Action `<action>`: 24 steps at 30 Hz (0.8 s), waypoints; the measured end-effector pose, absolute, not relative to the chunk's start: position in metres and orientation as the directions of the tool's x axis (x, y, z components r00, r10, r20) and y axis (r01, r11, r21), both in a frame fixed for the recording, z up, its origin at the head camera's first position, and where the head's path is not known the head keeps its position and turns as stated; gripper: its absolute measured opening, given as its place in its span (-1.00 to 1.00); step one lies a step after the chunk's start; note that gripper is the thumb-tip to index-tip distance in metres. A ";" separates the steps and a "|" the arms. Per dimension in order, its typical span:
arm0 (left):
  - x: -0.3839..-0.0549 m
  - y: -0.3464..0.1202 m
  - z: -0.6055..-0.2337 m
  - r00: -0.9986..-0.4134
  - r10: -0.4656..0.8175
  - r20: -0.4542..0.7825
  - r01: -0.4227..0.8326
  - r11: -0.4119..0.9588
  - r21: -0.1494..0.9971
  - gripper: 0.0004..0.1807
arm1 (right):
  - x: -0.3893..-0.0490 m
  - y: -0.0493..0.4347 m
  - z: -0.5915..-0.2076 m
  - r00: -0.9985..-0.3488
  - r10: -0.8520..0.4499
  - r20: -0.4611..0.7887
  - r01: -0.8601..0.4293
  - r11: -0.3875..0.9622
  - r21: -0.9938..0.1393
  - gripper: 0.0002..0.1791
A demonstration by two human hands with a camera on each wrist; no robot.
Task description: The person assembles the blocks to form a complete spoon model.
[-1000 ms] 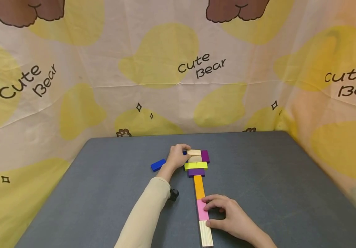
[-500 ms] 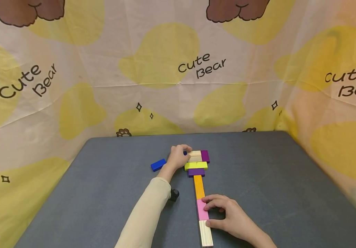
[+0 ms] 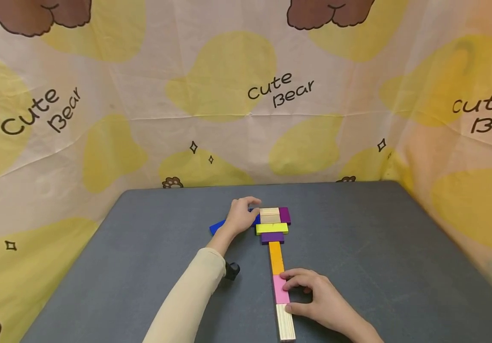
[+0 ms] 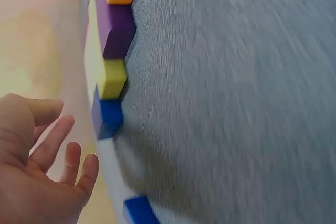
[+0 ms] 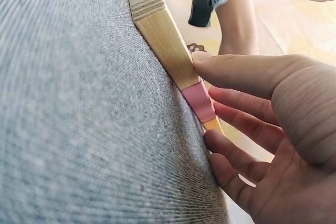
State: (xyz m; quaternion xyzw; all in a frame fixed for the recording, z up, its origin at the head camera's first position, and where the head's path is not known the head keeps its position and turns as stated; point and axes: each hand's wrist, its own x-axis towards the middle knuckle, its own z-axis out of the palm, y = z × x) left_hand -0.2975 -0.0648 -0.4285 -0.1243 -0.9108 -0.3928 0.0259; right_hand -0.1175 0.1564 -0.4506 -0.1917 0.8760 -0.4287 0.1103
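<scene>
On the dark tabletop, wooden blocks form a long row. A natural wood block, a pink block and an orange block make its stem. Across the far end lie a purple block, a yellow block, pale wood blocks, a magenta block and a blue block. My left hand is beside that blue block, fingers loosely bent and apart from it in the left wrist view. My right hand rests its thumb and loosely bent fingers along the wood and pink blocks.
A second blue block lies apart to the left, partly behind the left wrist. A small black device sits at that wrist. A printed cloth hangs behind and beside the table.
The top pale block has settled flush against the one below it. My left hand has then moved slightly left, off the blocks, showing more of the blue one. My right hand stays put.
</scene>
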 end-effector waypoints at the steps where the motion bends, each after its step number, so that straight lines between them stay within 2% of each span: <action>1: -0.296 -0.069 -0.427 -0.966 0.207 0.154 0.254 0.661 0.706 -0.71 | -0.117 0.156 -0.451 -0.901 -0.432 -0.025 -0.245 0.558 -0.793 -0.69; 8: -0.289 -0.104 -0.420 -0.961 0.187 0.205 0.278 0.660 0.698 -0.70 | -0.116 0.156 -0.450 -0.897 -0.442 0.023 -0.286 0.540 -0.792 -0.70; 17: -0.280 -0.149 -0.417 -0.983 0.136 0.121 0.181 0.657 0.732 -0.62 | -0.115 0.157 -0.451 -0.895 -0.444 0.040 -0.301 0.536 -0.789 -0.69; 24: -0.273 -0.180 -0.425 -0.987 0.152 0.047 0.137 0.661 0.738 -0.56 | -0.114 0.158 -0.453 -0.893 -0.443 0.074 -0.327 0.528 -0.784 -0.70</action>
